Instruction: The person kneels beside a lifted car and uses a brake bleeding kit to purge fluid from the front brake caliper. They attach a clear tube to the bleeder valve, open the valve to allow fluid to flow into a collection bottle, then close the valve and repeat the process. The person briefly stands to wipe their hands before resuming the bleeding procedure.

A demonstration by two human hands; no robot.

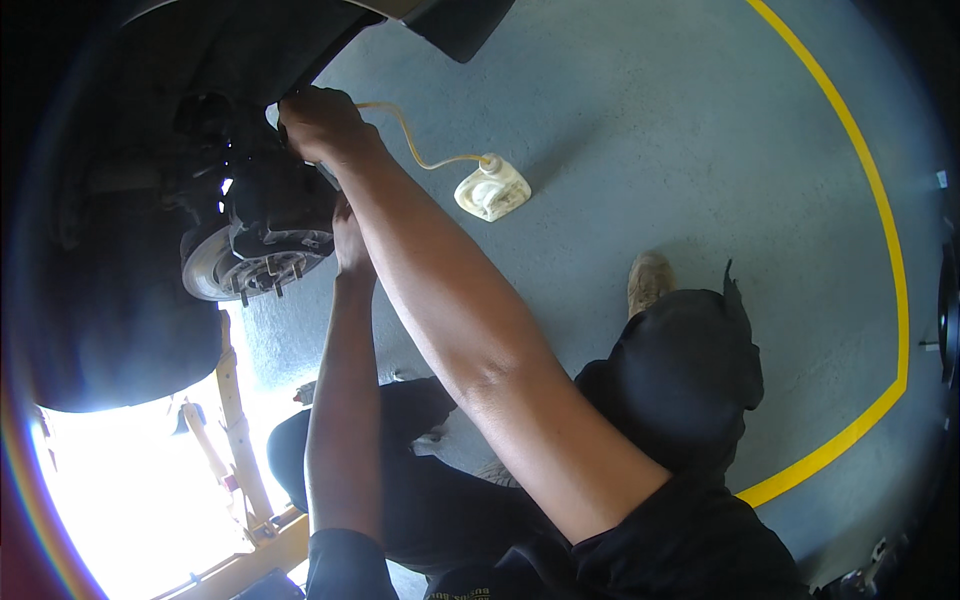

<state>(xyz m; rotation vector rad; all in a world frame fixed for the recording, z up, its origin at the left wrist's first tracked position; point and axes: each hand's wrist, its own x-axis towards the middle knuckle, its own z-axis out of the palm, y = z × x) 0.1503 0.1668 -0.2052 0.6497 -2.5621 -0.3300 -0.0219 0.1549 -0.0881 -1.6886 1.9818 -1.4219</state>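
Observation:
Up in the wheel well, my right hand (322,122) is curled closed beside the dark brake and suspension parts. Whatever it grips is hidden behind the fingers. A thin amber tube (408,128) runs from behind this hand to a whitish plastic bottle (492,190) on the floor. My left hand (351,240) is raised at the edge of the brake assembly, just below the right wrist. The right forearm and the dark parts hide its fingers. Left of it is the brake disc (212,266), with bare wheel studs (270,268) sticking out of the hub.
The dark wheel arch (250,45) hangs over my hands. A yellow metal stand or lift frame (235,430) is at lower left against bright light. My bent knee (685,370) and shoe (650,280) are on the right. A yellow line (880,190) curves across the grey floor.

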